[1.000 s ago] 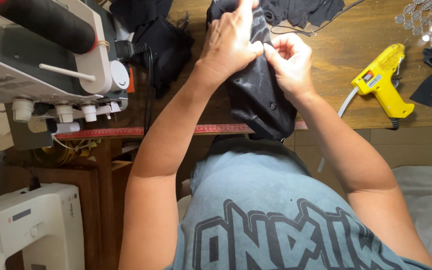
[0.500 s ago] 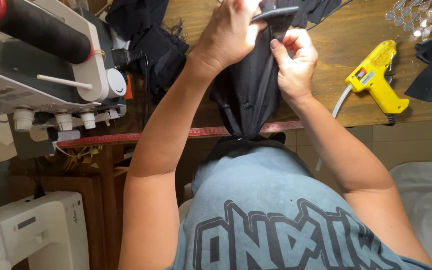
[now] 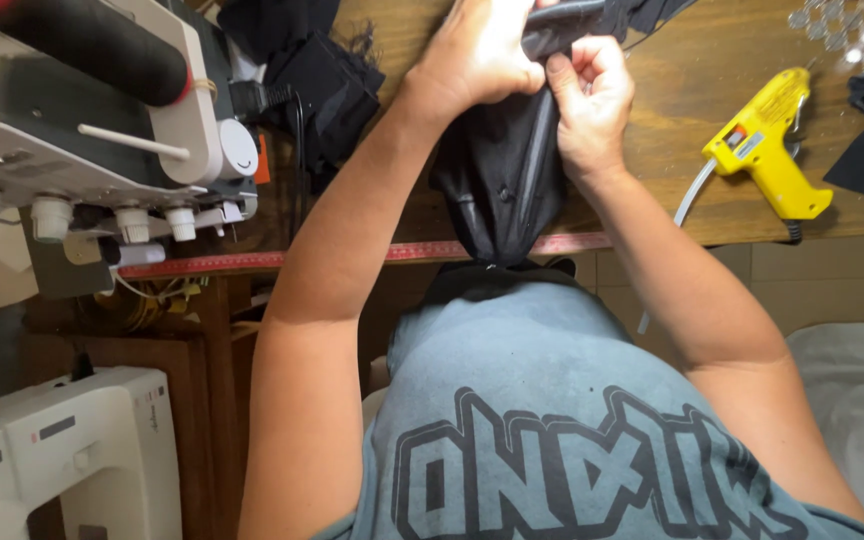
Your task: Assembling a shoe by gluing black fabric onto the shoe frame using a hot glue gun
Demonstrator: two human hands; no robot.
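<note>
Far left there's a white serger-type sewing machine point(image 3: 92, 150) with a big black thread cone on top, sitting on the brown wooden table point(image 3: 692, 120), and a second white sewing machine point(image 3: 62, 460) sits lower down by the floor. A red measuring tape strip point(image 3: 252, 262) runs along the table's front edge. Next over, a pile of black fabric scraps point(image 3: 322, 80) lies just beside the serger. The left hand point(image 3: 477, 50) is clenched around the top of a black folded fabric piece point(image 3: 502, 180), which hangs down over the table edge onto the tape. The right hand point(image 3: 592, 100) is pinching the same fabric right next to it, knuckles touching. Off to the right, a yellow plastic glue gun point(image 3: 767, 145) lies on the table, well apart from the hands.
</note>
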